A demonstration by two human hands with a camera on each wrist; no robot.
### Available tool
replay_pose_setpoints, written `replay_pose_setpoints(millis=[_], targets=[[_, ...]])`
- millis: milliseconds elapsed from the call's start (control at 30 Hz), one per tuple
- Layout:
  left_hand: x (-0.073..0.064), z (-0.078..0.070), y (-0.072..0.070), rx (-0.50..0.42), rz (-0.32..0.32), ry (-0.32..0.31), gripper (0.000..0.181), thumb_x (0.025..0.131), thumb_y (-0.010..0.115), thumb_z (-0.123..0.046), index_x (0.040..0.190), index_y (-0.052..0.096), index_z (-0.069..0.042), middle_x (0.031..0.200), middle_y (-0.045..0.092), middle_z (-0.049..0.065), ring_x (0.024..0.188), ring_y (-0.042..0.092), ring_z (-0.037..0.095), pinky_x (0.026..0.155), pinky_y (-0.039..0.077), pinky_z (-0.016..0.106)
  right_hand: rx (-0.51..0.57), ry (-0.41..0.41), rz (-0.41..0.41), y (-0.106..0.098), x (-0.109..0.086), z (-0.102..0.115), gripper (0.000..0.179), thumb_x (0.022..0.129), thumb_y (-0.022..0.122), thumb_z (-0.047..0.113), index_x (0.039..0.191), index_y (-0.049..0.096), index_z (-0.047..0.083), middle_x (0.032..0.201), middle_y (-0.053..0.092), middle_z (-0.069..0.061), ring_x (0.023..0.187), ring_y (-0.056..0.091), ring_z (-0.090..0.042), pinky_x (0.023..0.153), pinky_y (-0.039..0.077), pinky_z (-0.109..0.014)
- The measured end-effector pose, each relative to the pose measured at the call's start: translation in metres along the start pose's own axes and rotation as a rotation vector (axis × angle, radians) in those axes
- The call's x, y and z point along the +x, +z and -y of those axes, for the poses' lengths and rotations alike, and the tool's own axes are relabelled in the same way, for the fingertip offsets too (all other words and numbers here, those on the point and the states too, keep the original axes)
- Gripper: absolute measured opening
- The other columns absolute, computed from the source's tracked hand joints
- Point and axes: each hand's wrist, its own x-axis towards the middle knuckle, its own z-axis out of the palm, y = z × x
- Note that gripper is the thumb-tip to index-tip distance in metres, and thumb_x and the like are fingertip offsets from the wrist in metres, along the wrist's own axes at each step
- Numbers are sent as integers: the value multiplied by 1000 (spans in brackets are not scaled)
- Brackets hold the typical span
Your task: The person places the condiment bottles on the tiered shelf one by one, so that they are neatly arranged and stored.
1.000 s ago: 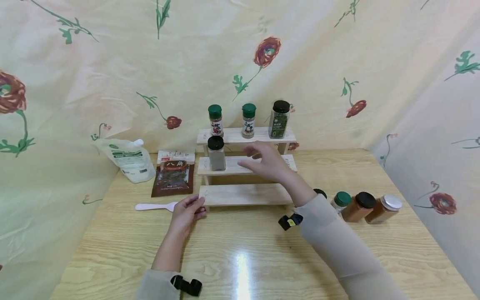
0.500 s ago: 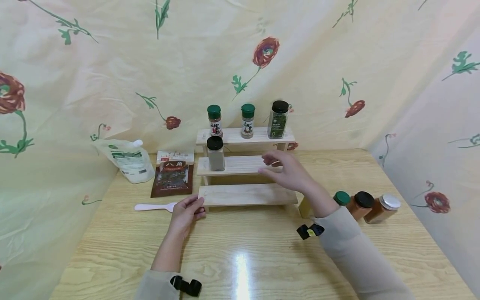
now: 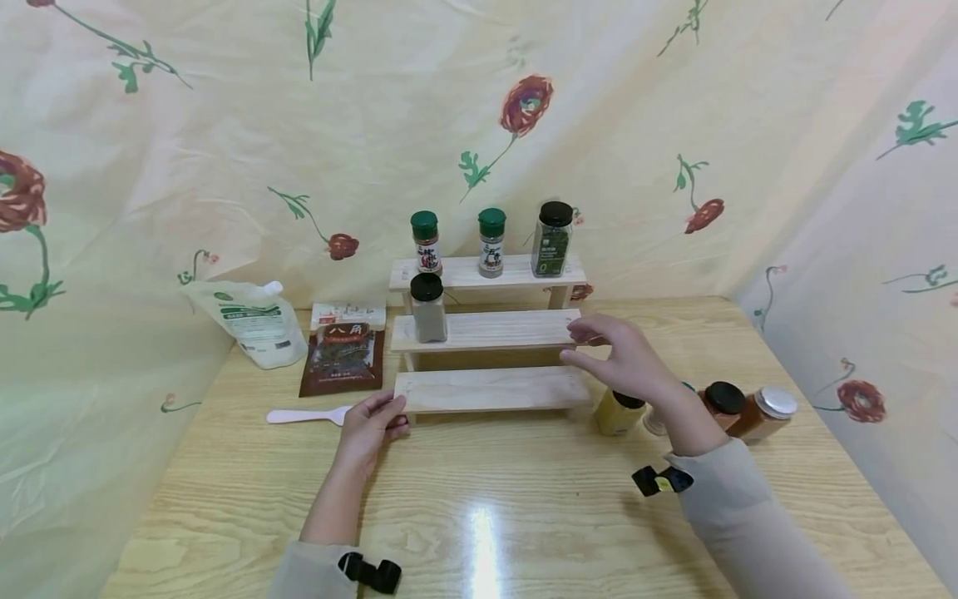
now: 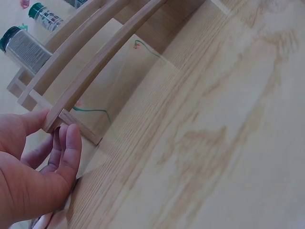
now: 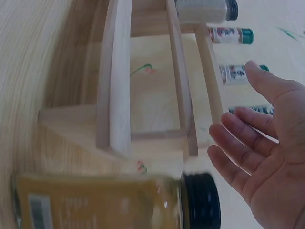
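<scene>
My left hand (image 3: 372,422) grips the left end of the lowest step of a three-step wooden spice rack (image 3: 486,388); in the left wrist view thumb and fingers pinch that board's corner. My right hand (image 3: 624,359), fingers loosely bent and holding nothing, is at the right end of the middle step. Below it stands a spice jar with yellow contents and black lid (image 3: 618,413), large in the right wrist view. A black-lidded jar of greyish powder (image 3: 429,316) stands on the middle step's left. The top step bears two green-capped shakers (image 3: 491,249) and a black-lidded jar of green flakes (image 3: 552,245).
Right of the rack, more jars stand in a row, including a black-lidded one (image 3: 724,403) and a silver-lidded one (image 3: 774,408), partly behind my right arm. Left lie a brown star anise packet (image 3: 343,353), a white spouted pouch (image 3: 258,324) and a pale plastic utensil (image 3: 303,415).
My right hand has moved right and down from over the middle step to its right end, bringing the yellow jar into view. My left hand has kept its grip on the rack.
</scene>
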Motion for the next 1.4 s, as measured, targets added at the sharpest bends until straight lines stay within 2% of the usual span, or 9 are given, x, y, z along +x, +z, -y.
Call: replay_pose_setpoints(millis=[333,633,900,1167,1400], targets=[[0,1,0,-3,5,3,43,99,65,-4,136,51,13,90,64,3,71,64,12,70,64,24,-36,21,-47,-14,-24,-14,38,93,77,18,122,66,-4,113,69,-17,102,67,-33,89,59,-53],[-1,0,-1,-2,2,6,43,99,65,-4,136,52,12,89,66,1,70,65,12,70,64,24,-54,32,-35,-21,-42,-26,35,92,77,16,121,67,-2,112,70,-15,101,68,-32,87,60,-52],[-2,-2,-1,1,1,3,42,99,65,-5,136,52,12,89,65,1,70,65,12,70,64,24,-118,44,20,-29,-56,-33,40,89,81,21,119,68,-1,112,71,-16,104,67,-34,87,58,-56],[-2,-2,0,9,0,-2,43,100,64,-5,137,52,11,88,65,1,69,65,12,70,64,24,-131,52,134,-34,-70,-41,48,84,86,29,119,69,2,110,71,-8,100,67,-26,77,60,-46],[-2,-1,0,11,-1,-6,43,100,65,-5,137,51,11,89,64,1,69,65,12,70,64,24,-147,36,151,-32,-75,-47,49,81,87,33,117,70,5,107,71,-3,98,67,-22,78,60,-48]])
